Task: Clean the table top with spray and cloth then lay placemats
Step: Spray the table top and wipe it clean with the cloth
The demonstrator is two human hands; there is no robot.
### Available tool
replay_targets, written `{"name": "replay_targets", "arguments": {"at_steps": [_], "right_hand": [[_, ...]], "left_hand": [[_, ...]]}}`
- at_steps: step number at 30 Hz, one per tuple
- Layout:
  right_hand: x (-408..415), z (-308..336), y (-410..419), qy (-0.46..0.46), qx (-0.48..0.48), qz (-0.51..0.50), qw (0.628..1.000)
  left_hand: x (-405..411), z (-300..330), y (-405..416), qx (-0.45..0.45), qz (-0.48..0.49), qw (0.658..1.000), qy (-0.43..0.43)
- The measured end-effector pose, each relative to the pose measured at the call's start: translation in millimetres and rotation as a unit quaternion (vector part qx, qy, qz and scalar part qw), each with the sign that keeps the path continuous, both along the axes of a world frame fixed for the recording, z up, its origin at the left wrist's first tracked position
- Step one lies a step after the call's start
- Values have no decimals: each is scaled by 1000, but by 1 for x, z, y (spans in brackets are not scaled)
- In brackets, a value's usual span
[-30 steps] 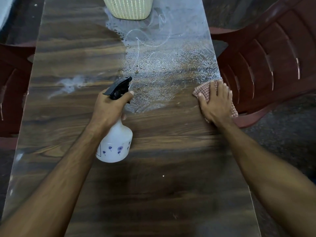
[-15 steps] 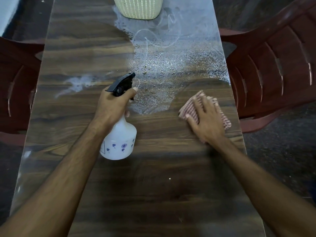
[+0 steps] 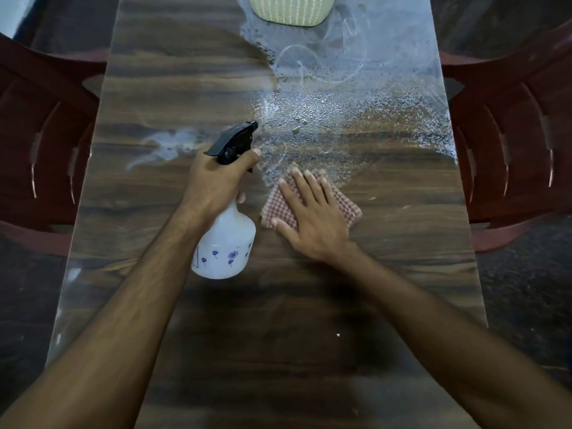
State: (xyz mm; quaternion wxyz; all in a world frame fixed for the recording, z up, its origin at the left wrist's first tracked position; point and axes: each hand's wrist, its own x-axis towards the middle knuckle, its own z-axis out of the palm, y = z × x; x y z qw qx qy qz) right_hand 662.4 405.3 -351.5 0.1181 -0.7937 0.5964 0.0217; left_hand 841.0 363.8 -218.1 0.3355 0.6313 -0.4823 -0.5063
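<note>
A long wood-grain bench (image 3: 148,88) fills the view, with 2 dark red plastic chairs, one (image 3: 40,144) beyond the left edge and one (image 3: 510,134) beyond the right. A wide patch of spray droplets (image 3: 340,119) wets the bench just ahead of both hands, and a smaller pale smear (image 3: 167,145) lies left of the left hand's fingers. A ribbed cream container (image 3: 291,9) stands at the far end, well ahead of the fingers. The white spray bottle (image 3: 226,243), printed with small blue flowers, is gripped at the neck by the left hand (image 3: 213,184), fingers curled round it, black nozzle aimed forward-right. Just right of it, the checked cloth (image 3: 351,209) lies flat under the right hand (image 3: 309,212), whose straight, spread fingers (image 3: 312,184) press it down at the wet patch's near edge.
</note>
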Motion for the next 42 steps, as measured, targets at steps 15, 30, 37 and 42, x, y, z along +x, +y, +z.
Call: {"name": "replay_targets", "arguments": {"at_steps": [15, 30, 37, 42], "right_hand": [[-5, 0, 34, -11, 12, -150, 989], [-14, -1, -109, -16, -16, -201, 979], [16, 5, -8, -14, 8, -164, 986], [62, 1, -60, -13, -3, -55, 998]], "left_hand": [[34, -4, -20, -3, 9, 999, 40], [55, -5, -31, 4, -7, 1000, 8], [50, -12, -44, 20, -7, 1000, -4], [38, -12, -49, 13, -26, 1000, 2]]}}
